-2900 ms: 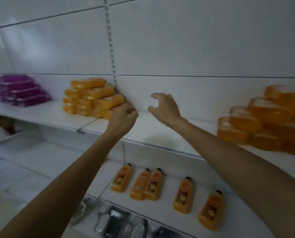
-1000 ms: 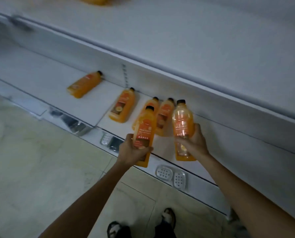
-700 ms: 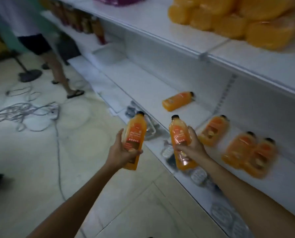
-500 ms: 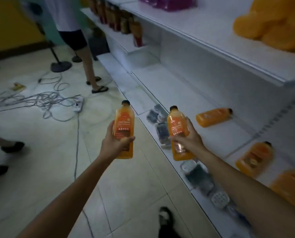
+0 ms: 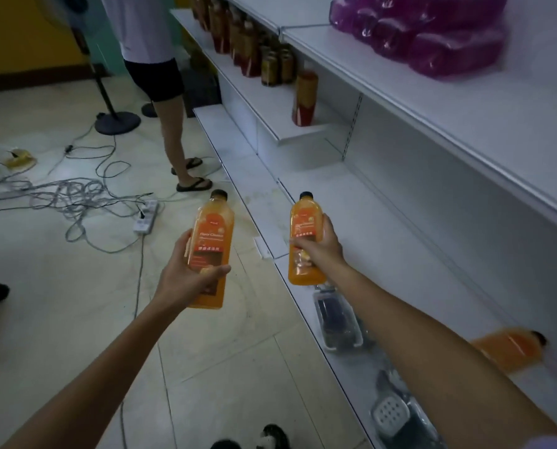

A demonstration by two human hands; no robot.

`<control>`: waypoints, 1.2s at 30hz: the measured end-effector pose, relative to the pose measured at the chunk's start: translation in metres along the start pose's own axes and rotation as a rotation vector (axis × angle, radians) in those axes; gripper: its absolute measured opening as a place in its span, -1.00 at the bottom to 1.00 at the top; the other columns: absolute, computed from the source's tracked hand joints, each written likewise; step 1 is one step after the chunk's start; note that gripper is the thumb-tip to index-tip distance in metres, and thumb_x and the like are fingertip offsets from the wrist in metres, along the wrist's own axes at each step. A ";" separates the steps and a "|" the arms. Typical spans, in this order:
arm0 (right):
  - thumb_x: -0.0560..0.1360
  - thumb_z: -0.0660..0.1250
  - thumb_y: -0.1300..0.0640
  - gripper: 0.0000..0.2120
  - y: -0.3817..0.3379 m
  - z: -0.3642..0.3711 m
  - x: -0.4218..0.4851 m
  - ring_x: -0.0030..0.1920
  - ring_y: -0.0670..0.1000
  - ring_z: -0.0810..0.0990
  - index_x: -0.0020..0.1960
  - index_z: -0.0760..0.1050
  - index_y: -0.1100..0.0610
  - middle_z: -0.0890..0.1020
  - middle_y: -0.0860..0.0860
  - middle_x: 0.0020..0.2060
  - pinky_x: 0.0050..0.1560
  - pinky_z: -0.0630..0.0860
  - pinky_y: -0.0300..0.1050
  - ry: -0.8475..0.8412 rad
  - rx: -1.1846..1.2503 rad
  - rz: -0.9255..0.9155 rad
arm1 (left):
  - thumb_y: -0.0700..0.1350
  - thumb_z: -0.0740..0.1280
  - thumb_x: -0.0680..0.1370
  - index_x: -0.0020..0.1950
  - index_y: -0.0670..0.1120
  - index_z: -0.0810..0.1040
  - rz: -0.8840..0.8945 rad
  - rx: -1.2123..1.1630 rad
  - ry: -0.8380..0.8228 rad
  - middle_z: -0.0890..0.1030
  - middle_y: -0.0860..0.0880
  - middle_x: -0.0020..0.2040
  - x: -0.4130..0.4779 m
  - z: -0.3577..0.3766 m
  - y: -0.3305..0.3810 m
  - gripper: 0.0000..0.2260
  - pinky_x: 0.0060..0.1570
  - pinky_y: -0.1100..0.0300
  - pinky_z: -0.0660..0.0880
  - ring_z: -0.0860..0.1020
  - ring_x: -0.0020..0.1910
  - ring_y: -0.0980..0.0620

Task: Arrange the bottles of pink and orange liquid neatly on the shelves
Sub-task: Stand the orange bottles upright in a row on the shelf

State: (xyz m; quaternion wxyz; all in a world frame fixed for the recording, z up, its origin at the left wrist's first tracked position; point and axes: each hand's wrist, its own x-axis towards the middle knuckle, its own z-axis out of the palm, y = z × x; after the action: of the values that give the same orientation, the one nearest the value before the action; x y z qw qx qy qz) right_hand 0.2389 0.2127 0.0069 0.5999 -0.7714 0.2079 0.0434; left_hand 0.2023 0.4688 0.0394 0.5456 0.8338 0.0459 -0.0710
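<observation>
Judging by how things lie, the task is only partly done. 2 orange bottles are held upright in the air and not yet set down. The left bottle (image 5: 210, 241) is grasped round its lower body by the left hand (image 5: 186, 280), fingers and thumb wrapped about the label, out over the floor. The right bottle (image 5: 304, 234) is clasped at mid-body by the right hand (image 5: 319, 247), above the front edge of the lower shelf (image 5: 384, 247). A 3rd orange bottle (image 5: 510, 351), blurred, is seen lying on its side on that shelf at the near right, so it is judged to be left for standing up. Pink packs (image 5: 432, 37) are stacked on the upper shelf (image 5: 432, 102) at the far right; whether more is wanted there cannot be told.

The shelving is made of white board and is run from the near right to the far left. Dark bottles (image 5: 270, 59) are stood in rows on a farther shelf. Clear plastic trays (image 5: 338, 322) are lodged along the lower shelf's front edge. The floor (image 5: 59, 303) is laid with pale tile. Tangled cables (image 5: 59, 192) and a power strip (image 5: 145, 215) are spread at the left, a fan stand (image 5: 116, 121) is placed beyond them, and another person (image 5: 170, 92) is seen at the far end.
</observation>
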 end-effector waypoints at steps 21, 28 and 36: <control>0.25 0.56 -0.08 -0.19 0.015 -0.005 0.252 0.19 0.19 0.52 0.35 0.29 0.17 0.49 0.15 0.25 0.09 0.47 -0.02 0.578 0.097 0.575 | 0.08 0.54 0.31 0.48 0.05 0.12 0.071 0.368 -0.643 0.47 -0.10 0.28 0.407 0.127 0.011 -0.13 0.13 -0.01 0.46 0.50 0.16 -0.14; 0.29 0.55 -0.06 -0.33 0.050 -0.020 0.276 0.07 0.15 0.56 0.27 0.38 0.15 0.55 0.12 0.16 -0.08 0.45 -0.11 0.727 0.151 0.568 | 0.06 0.43 0.44 0.50 0.05 0.01 0.253 0.553 -0.860 0.36 -0.10 0.39 0.446 0.217 0.011 -0.21 0.27 -0.10 0.37 0.41 0.30 -0.20; 0.37 0.26 -0.40 -0.25 0.052 -0.012 0.321 0.20 0.19 0.50 0.34 0.30 0.10 0.48 0.15 0.24 0.09 0.46 0.01 0.688 -0.229 0.587 | 0.29 0.31 0.41 0.52 0.10 0.04 0.520 0.832 -0.703 0.31 -0.22 0.31 0.476 0.270 0.031 -0.22 0.22 -0.07 0.36 0.32 0.30 -0.24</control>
State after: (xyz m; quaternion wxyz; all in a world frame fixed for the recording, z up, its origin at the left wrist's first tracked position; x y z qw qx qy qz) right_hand 0.5099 0.1053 -0.1387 0.3695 -0.7109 0.5979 -0.0244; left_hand 0.6576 0.2089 -0.1193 0.1556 0.8876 -0.3743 -0.2187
